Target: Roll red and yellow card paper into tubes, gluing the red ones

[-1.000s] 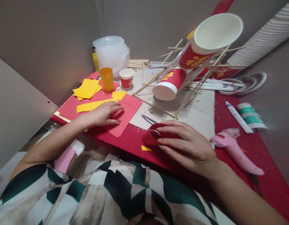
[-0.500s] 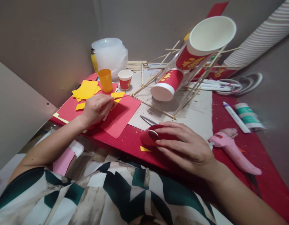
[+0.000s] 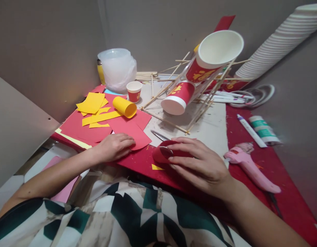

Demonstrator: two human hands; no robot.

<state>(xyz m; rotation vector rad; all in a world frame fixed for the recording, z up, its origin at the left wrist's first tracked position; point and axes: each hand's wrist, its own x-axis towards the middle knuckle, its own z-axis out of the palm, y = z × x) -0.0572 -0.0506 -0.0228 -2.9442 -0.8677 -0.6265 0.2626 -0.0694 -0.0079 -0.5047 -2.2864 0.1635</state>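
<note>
Across the red-covered worktop [image 3: 292, 192], as the head camera sees it, both hands are at the near edge. The left hand [image 3: 116, 146] lies over the lower corner of a red paper sheet [image 3: 139, 132], fingers bent; whether they pinch it I cannot tell. The right hand [image 3: 206, 168] grasps a curled red piece [image 3: 158, 156] between thumb and fingers, its dark opening facing up. Slim metal blades [image 3: 159, 135] point out just beyond it, and a small yellow scrap [image 3: 157, 167] lies just beside it.

Past the left hand, a yellow roll [image 3: 122, 105] lies on its side on the red paper, near yellow strips [image 3: 102, 118] and a pile of yellow pieces [image 3: 93, 102]. A small red-and-white cup [image 3: 134, 96] stands upright behind the roll, with a white tub [image 3: 114, 70] farther back. On a pale board [image 3: 212, 125], a stick frame [image 3: 165, 120] surrounds large tilted paper cups [image 3: 203, 73]. To the right lie a pink glue gun [image 3: 253, 168], a white marker [image 3: 251, 131] and a green-and-white roll [image 3: 265, 130].
</note>
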